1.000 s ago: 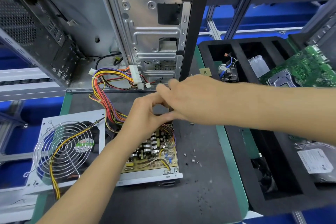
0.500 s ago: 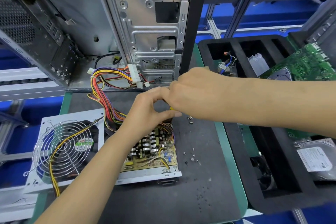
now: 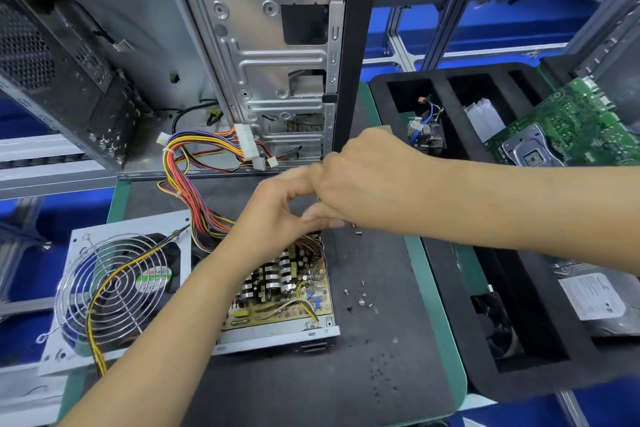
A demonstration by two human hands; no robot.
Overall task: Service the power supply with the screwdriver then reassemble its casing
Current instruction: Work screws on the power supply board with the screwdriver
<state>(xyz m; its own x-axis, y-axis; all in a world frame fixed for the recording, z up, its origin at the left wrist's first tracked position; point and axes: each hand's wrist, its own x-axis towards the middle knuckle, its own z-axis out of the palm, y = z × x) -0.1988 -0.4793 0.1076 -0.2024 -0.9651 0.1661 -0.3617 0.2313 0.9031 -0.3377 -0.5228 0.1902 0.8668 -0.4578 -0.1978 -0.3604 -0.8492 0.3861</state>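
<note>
Both hands, left (image 3: 277,215) and right (image 3: 367,184), meet with fingers curled, contents hidden, directly above the far edge of the opened power supply (image 3: 284,288) lying below them on the desk (image 3: 381,340).

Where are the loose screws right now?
Head view: loose screws lie on the dark mat, just right of the open power supply board, near its front corner.

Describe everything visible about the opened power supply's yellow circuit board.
The yellow circuit board lies flat in its open grey metal casing on the dark mat. It is crowded with silver-and-black coils and capacitors, with yellow wires at its near edge. The left hand and forearm hide its far-left part; coloured wires enter behind.
</note>
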